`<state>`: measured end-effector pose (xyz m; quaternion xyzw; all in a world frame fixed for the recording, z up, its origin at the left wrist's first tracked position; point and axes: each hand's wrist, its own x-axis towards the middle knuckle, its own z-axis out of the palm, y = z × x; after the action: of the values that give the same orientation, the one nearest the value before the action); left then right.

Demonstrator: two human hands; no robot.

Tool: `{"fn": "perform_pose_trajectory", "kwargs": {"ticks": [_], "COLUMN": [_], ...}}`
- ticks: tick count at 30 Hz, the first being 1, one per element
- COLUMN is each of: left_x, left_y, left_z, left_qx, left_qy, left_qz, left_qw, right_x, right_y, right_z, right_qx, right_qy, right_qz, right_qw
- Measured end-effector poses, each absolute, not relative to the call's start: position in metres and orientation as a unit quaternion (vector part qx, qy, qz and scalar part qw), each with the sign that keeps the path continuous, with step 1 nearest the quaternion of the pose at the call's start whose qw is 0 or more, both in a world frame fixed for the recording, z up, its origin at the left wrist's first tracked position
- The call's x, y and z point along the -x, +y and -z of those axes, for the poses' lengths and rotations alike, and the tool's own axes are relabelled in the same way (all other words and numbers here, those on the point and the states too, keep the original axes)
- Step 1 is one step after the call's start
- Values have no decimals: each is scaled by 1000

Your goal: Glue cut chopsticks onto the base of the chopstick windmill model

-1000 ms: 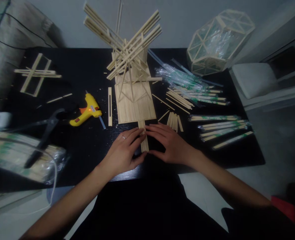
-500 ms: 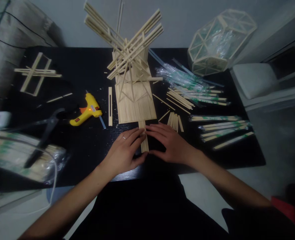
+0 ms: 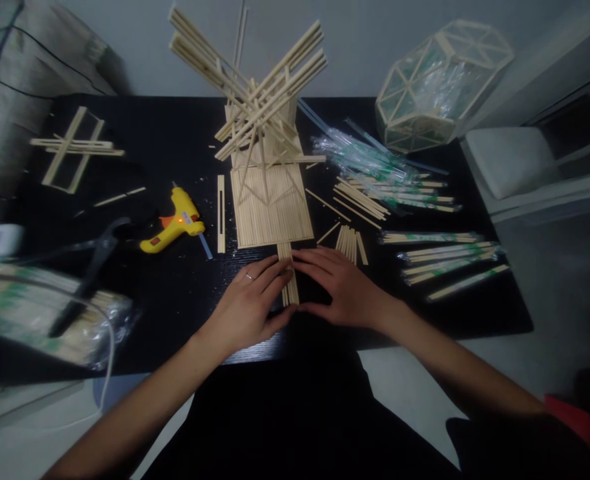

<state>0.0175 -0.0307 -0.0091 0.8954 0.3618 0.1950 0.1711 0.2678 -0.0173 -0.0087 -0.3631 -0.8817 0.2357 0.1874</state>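
Observation:
A narrow row of wooden chopsticks (image 3: 291, 291) lies side by side on the black table, pointing away from me. My left hand (image 3: 247, 303) grips its left side, fingertips on top and thumb by the near end. From the right, my right hand (image 3: 347, 288) closes on the same row, its thumb meeting the other thumb. Fingers hide part of the sticks. Just beyond is a windmill-like stick model (image 3: 273, 213) with a flat slatted base and crossed blades; the row's far end comes up to the base's front edge, and I cannot tell whether they are joined.
Left of the model lie a yellow glue gun (image 3: 177, 221), a short stick frame (image 3: 221, 213) and a crossed stick frame (image 3: 75, 148). Loose sticks (image 3: 349, 244) and wrapped chopsticks (image 3: 449, 257) are at the right. A faceted clear-panelled frame (image 3: 439, 83) stands behind them.
At its near end the chopstick row looks slightly more spread, with a thin gap on the left. Both hands stay in nearly the same place.

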Motion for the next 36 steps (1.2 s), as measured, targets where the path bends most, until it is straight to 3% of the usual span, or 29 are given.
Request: {"fn": "perform_pose_trajectory", "kwargs": {"ticks": [22,28,31,36], "left_x": [-3,59,100,142], "left_y": [-28,-4,9,19], "left_z": [3,-24,-33,-38], "left_qx": [-875,-771,-692,-597], "left_qy": [377,562,685,795], "left_qz": [-227,-290,-229,-110], "left_qw": [202,79,11,17], "right_x": [-265,-265,-264,-263], "right_y": [-15,-16,-17,-20], "right_z": [3,4,5,9], "right_qx": [357,360,365,370], "right_qy": [-899,-899,-893,-886], "right_qz": [-198,-196,-203,-206], "right_qw": [158,158,165,189]}}
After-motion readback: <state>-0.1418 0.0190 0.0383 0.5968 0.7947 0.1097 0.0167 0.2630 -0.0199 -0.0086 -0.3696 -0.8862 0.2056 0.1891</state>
